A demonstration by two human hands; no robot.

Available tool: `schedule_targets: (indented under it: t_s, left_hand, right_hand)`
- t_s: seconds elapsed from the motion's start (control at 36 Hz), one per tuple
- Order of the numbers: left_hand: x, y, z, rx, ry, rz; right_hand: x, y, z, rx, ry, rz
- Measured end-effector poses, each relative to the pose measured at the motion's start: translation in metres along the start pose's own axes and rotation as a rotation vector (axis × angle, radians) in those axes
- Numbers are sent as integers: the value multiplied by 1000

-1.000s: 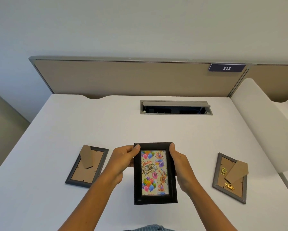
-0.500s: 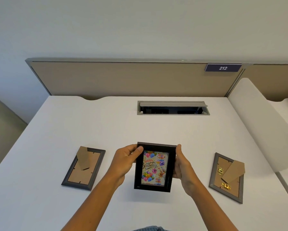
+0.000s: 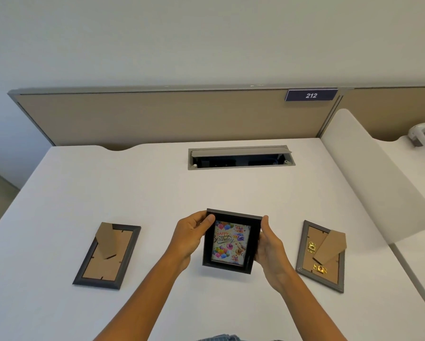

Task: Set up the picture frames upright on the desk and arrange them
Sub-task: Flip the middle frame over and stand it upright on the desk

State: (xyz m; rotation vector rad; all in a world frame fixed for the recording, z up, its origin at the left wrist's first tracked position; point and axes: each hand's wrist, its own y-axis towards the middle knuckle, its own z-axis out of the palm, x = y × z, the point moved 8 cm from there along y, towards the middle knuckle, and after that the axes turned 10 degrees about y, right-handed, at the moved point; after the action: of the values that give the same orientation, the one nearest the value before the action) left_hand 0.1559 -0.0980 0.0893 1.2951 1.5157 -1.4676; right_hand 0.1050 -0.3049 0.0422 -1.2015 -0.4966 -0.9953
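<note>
Three picture frames share the white desk (image 3: pixel 157 183), and only one is anywhere near standing. Both hands hold the black birthday frame (image 3: pixel 231 242) between them near the front middle of the desk: the left hand (image 3: pixel 189 238) pinches its upper left edge with the thumb across the front corner, and the right hand (image 3: pixel 270 242) presses against its right side, fingers out of sight behind it. The frame faces the person, roughly upright and leaning back a little; whether its bottom edge touches the desk cannot be told, and its rear stand is hidden. That hidden stand is the main risk: if it is not swung out fully when the hands let go, the frame would likely fall flat on its back or slide forward on the smooth surface. The dark frame on the left (image 3: pixel 107 255) and the grey frame on the right (image 3: pixel 321 254) both lie face down, well apart from the held one, with their cardboard stands (image 3: pixel 329 247) lifted off the backing. A forearm sweeping sideways for either could knock over the middle frame. Setting it too close to the open cable tray (image 3: pixel 239 157) at the back seems less likely.
</note>
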Motion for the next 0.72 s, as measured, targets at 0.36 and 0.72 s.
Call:
schedule_targets:
  t_s: [0.36, 0.72]
  left_hand:
    - [6, 34, 22, -62, -72, -80]
    - [15, 51, 27, -66, -40, -84]
  right_hand:
    - [-11, 28, -15, -77, 119, 0]
    - [-20, 39, -21, -97, 210, 25]
